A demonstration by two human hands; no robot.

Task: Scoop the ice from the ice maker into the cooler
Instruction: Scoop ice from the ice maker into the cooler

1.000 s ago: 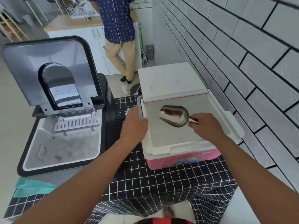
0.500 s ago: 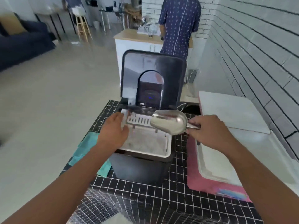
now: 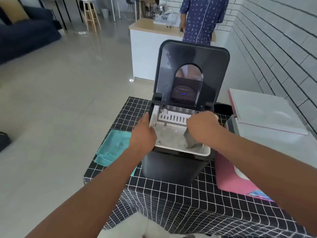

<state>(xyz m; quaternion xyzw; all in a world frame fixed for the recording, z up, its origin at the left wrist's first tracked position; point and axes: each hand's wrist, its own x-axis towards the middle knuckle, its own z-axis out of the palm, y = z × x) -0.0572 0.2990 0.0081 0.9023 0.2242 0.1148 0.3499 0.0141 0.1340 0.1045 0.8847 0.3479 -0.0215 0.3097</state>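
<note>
Hidden: our right hand (image 3: 203,125) covered the metal scoop (image 3: 191,140) handle it gripped, bowl down in the ice maker (image 3: 178,162) bin; ice blurred | Left hand (image 3: 143,134) gripped the bin's left rim | Around: pink cooler (image 3: 240,184) right, lid ajar; teal cloth (image 3: 113,148) left | Surface: black grid tablecloth (image 3: 171,194); white brick wall (image 3: 274,40); a person (image 3: 200,18) at the counter

The black ice maker (image 3: 173,162) stands on the tabletop (image 3: 171,200) with its lid (image 3: 192,73) raised upright, its white inner basket (image 3: 197,151) exposed. A metal scoop (image 3: 193,140) dips bowl-down into the basket's right side. The pink cooler (image 3: 240,182) sits just beside it on the right, its white lid (image 3: 264,110) partly slid back.
</note>
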